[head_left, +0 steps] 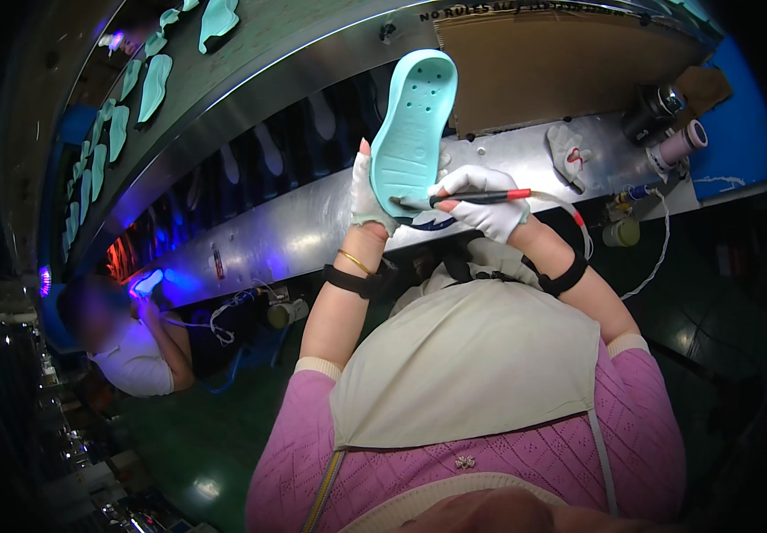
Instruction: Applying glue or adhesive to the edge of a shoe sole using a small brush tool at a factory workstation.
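Far left of the turquoise foot-shaped sole (416,124) with a raised rim: a grey-green flat belt (263,27) carrying scattered turquoise curved shoe pieces (154,89). Below these, a co-worker in a white top (135,360), head blurred, with a small blue-lit object (146,283) in hand, too washed out by glare to identify. Nearer the sole, on its left, dark shoe shapes with grey soles (268,147), deep in shadow under the belt's steel edge (312,58).

Behind and below the sole, a silvery metal bench (286,195). At the sole's left side, a white-gloved left hand (363,191), thumb up along the rim, other fingers gripping but mostly hidden behind. Held up by the heel, with holes at the far toe end.

Right of the heel, a white-gloved right hand (495,213), fingers pinched around a slim black-and-red pen-shaped tool (490,196); cannot tell whether its tip touches the inner heel. Just below, a dark strip (437,222), partly covered.

Upper right of the sole, a brown cardboard sheet (561,75), topped by dark capital lettering (526,12), clear at first, then smeared. Farther right, a crumpled red-marked white glove (568,155), a black cylindrical flask (650,115) with print too small to read, and a pink cylindrical bottle (677,145).
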`<control>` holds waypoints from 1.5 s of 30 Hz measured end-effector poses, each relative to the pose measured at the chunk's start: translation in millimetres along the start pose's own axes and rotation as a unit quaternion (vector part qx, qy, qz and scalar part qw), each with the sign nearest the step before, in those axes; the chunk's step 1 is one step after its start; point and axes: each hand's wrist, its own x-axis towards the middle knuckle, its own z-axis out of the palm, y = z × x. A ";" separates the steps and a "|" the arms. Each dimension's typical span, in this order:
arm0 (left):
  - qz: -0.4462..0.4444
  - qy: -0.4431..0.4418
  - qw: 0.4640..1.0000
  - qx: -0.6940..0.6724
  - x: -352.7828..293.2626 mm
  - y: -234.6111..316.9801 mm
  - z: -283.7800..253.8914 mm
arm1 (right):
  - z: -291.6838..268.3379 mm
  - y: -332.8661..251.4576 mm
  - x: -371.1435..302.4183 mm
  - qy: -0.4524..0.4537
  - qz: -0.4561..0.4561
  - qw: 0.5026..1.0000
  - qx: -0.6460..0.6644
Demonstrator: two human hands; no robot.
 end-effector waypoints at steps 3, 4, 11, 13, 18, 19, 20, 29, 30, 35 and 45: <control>-0.024 -0.008 1.000 0.016 1.1 9.3 -6.6 | 3.5 8.0 -6.5 -0.081 -0.012 0.996 0.043; -0.024 -0.009 1.000 0.016 0.6 10.0 -5.7 | -0.4 9.8 -7.8 -0.081 -0.013 0.996 0.042; -0.069 0.088 0.990 0.081 4.9 15.0 -24.4 | -3.9 -12.9 7.0 -0.071 0.017 0.993 0.092; -0.124 0.117 0.976 0.132 7.2 16.8 -21.8 | -5.5 -6.1 11.5 -0.130 -0.045 0.990 0.022; -0.202 0.108 0.951 0.209 6.1 22.2 -28.5 | -17.3 -24.5 13.0 -0.189 0.096 0.971 -0.109; -0.189 0.125 0.945 0.236 5.9 20.0 -27.1 | -24.3 -29.3 14.5 -0.212 0.075 0.963 -0.146; -0.177 0.143 0.938 0.263 5.5 19.1 -24.8 | -28.7 -33.7 15.5 -0.236 0.054 0.953 -0.182; -0.200 0.153 0.923 0.290 8.2 26.2 -21.8 | -32.1 -35.9 20.4 -0.191 0.089 0.955 -0.208; -0.199 0.153 0.923 0.290 8.1 26.2 -26.7 | -39.4 -32.9 20.9 -0.206 0.076 0.950 -0.222; -0.149 0.137 0.955 0.215 3.6 21.6 -18.2 | -39.3 -32.4 17.8 -0.120 0.022 0.985 -0.118; 0.003 0.115 0.993 -0.036 -0.2 -14.8 -28.8 | -8.9 -10.9 12.3 -0.047 0.147 0.988 0.004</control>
